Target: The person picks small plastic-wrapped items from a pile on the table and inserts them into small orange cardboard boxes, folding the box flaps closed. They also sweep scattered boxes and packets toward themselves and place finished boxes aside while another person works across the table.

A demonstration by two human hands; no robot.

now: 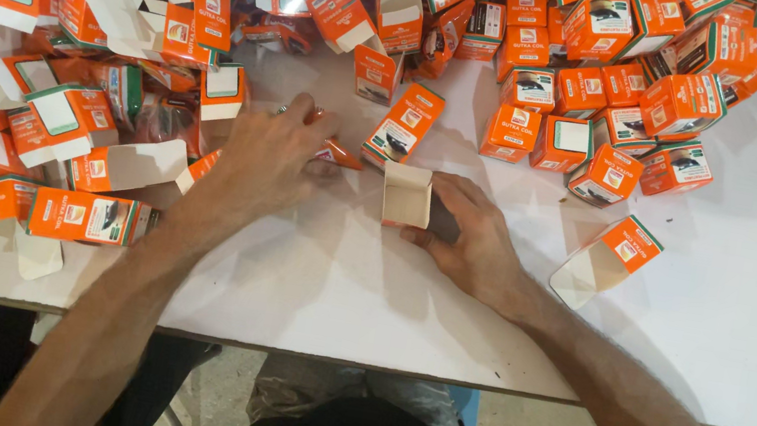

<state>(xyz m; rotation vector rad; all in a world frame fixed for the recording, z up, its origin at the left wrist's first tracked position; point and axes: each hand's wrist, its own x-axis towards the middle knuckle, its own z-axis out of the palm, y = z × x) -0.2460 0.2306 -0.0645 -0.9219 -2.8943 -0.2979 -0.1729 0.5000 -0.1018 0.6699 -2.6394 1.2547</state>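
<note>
Right hand (475, 244) curled around a small open cardboard box (407, 196), plain pale inside, standing near the middle of the white flat bench (734, 330); fingers (462, 196) clamped against the box's right side, thumb along its lower edge. Left hand (265, 160) palm down just left of that box, fingers drawn together on a small orange packet (339, 152) lying flat on the bench, its tip poking out toward the box; exact grip partly hidden under the knuckles. Just above the packet, a closed orange-and-white carton (404, 124) lying tilted. To the right, well apart from the hands, another orange carton lying on its side with its end flaps open (606, 261). Across the far edge, a dense heap of orange cartons (580, 93), some shut and upright, some tumbled. Down the left side, a looser pile of unfolded and half-open cartons (60, 117) with white flaps showing. Near the left forearm, one closed orange carton lying flat (89, 218). Below the bench edge, dark clothing and a bare floor.
</note>
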